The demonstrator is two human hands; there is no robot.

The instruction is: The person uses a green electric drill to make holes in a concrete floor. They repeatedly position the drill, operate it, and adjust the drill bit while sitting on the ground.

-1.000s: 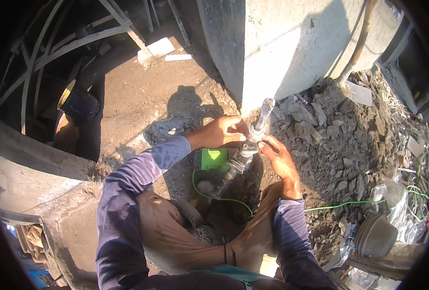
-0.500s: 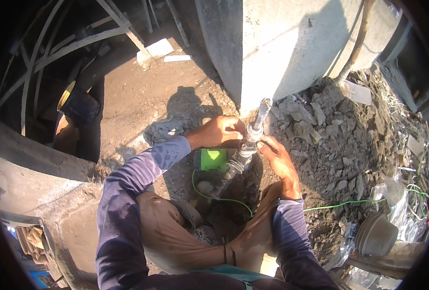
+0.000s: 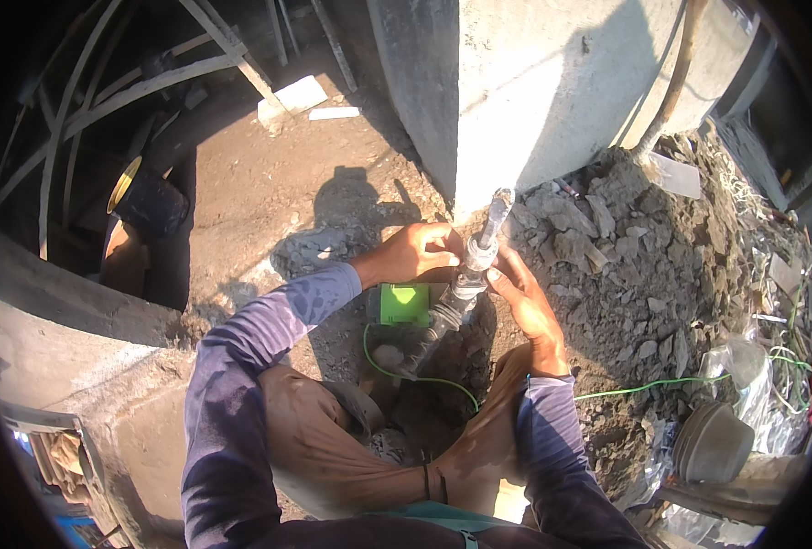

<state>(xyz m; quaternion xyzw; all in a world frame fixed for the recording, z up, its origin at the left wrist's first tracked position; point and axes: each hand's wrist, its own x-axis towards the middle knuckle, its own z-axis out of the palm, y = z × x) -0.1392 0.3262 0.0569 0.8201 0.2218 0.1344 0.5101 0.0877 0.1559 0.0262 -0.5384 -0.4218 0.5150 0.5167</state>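
A dusty power tool [image 3: 456, 302] with a green housing [image 3: 404, 302] lies angled between my bent legs, its flat metal bit [image 3: 498, 212] pointing away from me toward the concrete pillar. My left hand [image 3: 422, 252] is closed at the left side of the metal collar [image 3: 479, 254] where the bit joins, thumb and index finger pinched against it. My right hand [image 3: 527, 302] grips the same collar from the right, its fingers curled partly out of sight behind the tool. A green cable [image 3: 374, 361] loops below the housing.
The concrete pillar [image 3: 507, 91] rises ahead. Broken rubble [image 3: 626, 293] is heaped at the right beside a stack of pans [image 3: 708, 444] and plastic. A dark pit at the left holds a bucket [image 3: 147, 197] under crossed timbers [image 3: 154, 69]. A concrete ledge [image 3: 76, 339] curves at the lower left.
My hands and the tool have shifted very slightly, with the right fingers reaching a little higher along the collar. Otherwise the scene stays the same.
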